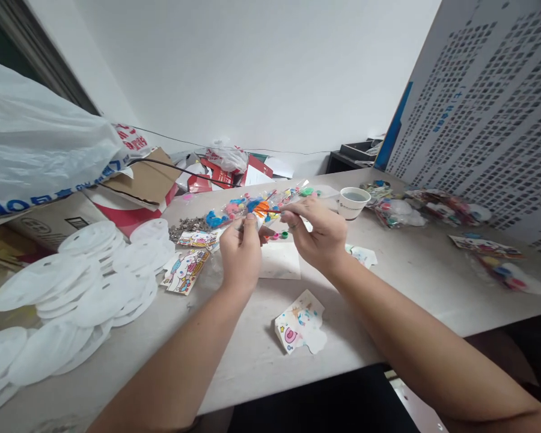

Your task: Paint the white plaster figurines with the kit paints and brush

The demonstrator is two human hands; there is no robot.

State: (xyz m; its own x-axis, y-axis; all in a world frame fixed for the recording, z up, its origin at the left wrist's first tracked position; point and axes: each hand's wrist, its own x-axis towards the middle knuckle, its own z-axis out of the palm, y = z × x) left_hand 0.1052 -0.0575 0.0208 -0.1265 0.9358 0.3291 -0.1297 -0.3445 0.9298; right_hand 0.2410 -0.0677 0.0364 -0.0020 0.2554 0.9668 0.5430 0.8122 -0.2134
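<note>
My left hand [241,252] is closed around a small white piece with orange on its top [260,210], held up above the table [388,282]. My right hand [318,234] pinches a thin paintbrush [273,210] whose tip meets that piece. Just behind the hands lies a strip of small paint pots [252,204] in blue, red and green. A white sheet [279,260] lies under the hands. A painted cartoon cut-out [300,328] lies nearer the table's front edge, and more painted cut-outs [186,270] lie to the left.
Several white round discs [85,288] are piled at the left. A paper cup of water [352,201] stands behind my right hand. Bagged colourful items [433,207] lie at the right. A white plastic bag [40,144] and cardboard boxes [148,180] crowd the back left.
</note>
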